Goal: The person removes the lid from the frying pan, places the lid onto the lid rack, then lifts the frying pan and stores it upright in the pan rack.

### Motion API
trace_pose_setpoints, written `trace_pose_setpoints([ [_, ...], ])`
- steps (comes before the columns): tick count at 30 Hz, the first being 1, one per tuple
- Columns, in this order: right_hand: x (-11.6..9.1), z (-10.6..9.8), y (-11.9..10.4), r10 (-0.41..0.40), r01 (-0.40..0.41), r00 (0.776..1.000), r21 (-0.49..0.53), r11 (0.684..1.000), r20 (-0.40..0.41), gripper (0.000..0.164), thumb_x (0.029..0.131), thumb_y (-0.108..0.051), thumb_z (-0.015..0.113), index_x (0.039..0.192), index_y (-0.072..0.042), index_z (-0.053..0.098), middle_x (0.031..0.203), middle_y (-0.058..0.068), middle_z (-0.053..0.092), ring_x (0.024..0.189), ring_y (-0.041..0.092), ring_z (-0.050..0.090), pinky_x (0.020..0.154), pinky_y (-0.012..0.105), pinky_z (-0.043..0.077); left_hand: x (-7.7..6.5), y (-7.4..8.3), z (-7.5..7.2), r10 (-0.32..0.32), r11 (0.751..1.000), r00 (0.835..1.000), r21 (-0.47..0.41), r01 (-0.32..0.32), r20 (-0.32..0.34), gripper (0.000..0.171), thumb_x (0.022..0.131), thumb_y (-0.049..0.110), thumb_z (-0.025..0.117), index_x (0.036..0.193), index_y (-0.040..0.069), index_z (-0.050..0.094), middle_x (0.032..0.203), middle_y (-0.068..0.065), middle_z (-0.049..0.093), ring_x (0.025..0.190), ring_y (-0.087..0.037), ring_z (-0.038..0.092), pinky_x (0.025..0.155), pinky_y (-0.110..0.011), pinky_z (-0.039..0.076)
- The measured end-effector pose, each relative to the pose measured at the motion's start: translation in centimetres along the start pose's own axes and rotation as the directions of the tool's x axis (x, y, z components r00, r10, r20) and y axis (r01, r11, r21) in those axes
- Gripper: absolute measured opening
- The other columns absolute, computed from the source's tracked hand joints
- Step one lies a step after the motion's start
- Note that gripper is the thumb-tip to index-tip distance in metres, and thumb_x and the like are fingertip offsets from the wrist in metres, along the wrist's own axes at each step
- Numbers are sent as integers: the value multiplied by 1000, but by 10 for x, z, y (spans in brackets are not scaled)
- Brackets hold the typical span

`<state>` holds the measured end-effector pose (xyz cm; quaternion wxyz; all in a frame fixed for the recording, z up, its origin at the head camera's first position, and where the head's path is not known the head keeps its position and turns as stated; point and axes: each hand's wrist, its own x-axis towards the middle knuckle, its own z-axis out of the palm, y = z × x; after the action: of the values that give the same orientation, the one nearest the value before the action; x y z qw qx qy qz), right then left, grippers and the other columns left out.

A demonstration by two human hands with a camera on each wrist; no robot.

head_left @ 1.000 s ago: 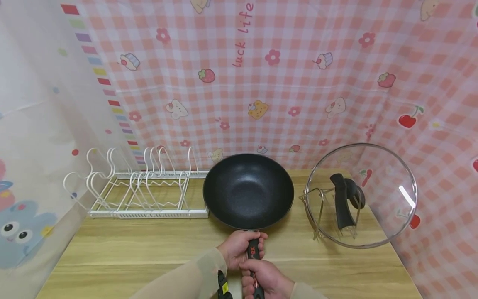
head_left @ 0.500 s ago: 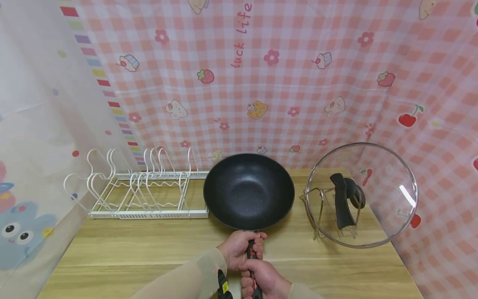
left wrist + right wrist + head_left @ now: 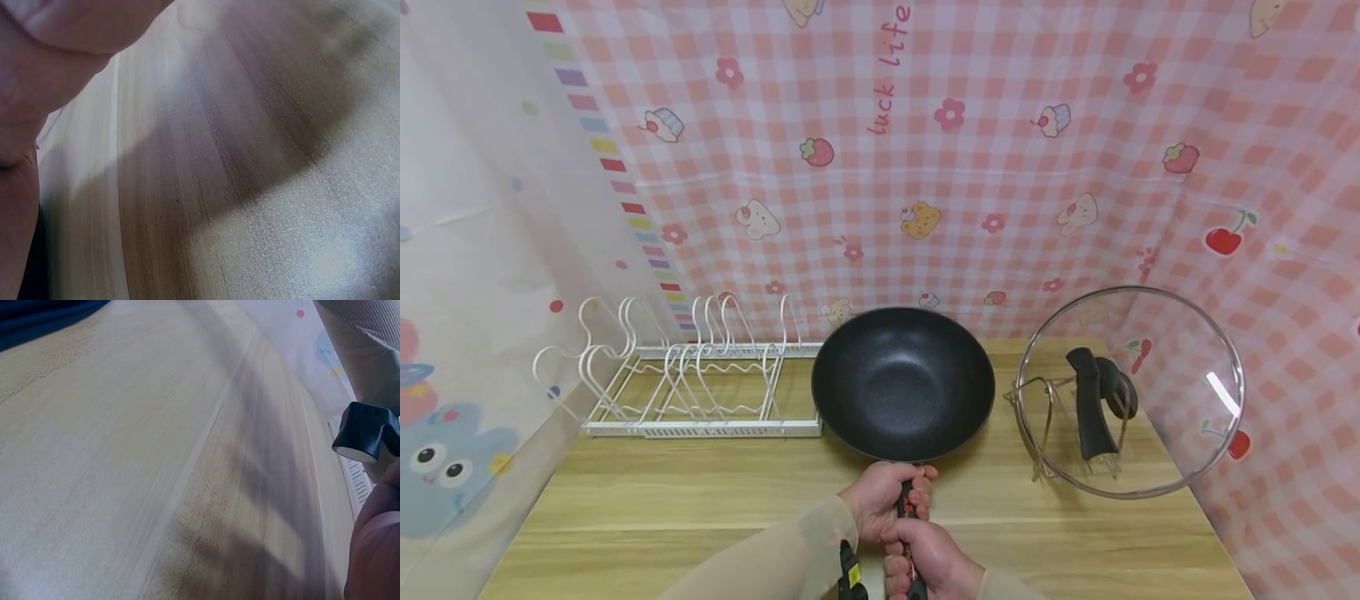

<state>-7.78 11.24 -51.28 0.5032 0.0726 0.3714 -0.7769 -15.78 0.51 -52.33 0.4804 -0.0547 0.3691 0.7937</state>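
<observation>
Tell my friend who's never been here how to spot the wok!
Start at the wooden table: a white wire rack stands on the left, a glass lid on the right. In the middle, the left hand and right hand grip a handle; follow it forward to the wok. It's the deep, round, black one; the rack is open wire and the lid see-through.

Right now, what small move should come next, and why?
I'd probably lift the pan slightly: the left hand and right hand both grip its handle, and the white rack sits close on its left, so sliding could bump it.
</observation>
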Motion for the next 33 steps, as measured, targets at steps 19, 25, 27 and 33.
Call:
trace_pose_setpoints([
  [19,-2,4,-2,-23,23,999,-24,999,-28,29,87,-24,39,60,-23,31,52,-10,27,45,3,31,46,17,33,-1,1,3,2,1000,1000,-8,-2,-7,9,93,14,36,97,12,44,62,11,34,51,-2,35,53,-16,39],
  [25,-2,5,-1,-14,14,999,-9,1000,-38,29,87,-24,39,59,-23,32,52,-10,27,46,4,30,47,16,34,-2,1,3,1,1000,1000,-15,-1,-1,9,93,14,35,96,12,44,61,11,34,50,-2,36,53,-16,40],
  [27,-3,5,-1,-11,10,999,-3,1000,-38,29,87,-24,39,59,-23,32,52,-10,27,46,4,30,47,16,34,-2,1,4,1,1000,1000,-15,-2,-2,9,93,14,36,95,12,44,61,11,34,50,-2,36,53,-16,40],
  [33,-4,5,-1,-17,17,999,-13,1000,-45,30,87,-24,39,59,-23,32,53,-10,27,46,4,30,47,16,33,-2,0,4,7,1000,1000,-10,-7,3,8,93,14,36,94,13,44,61,11,34,51,-2,34,53,-17,39],
])
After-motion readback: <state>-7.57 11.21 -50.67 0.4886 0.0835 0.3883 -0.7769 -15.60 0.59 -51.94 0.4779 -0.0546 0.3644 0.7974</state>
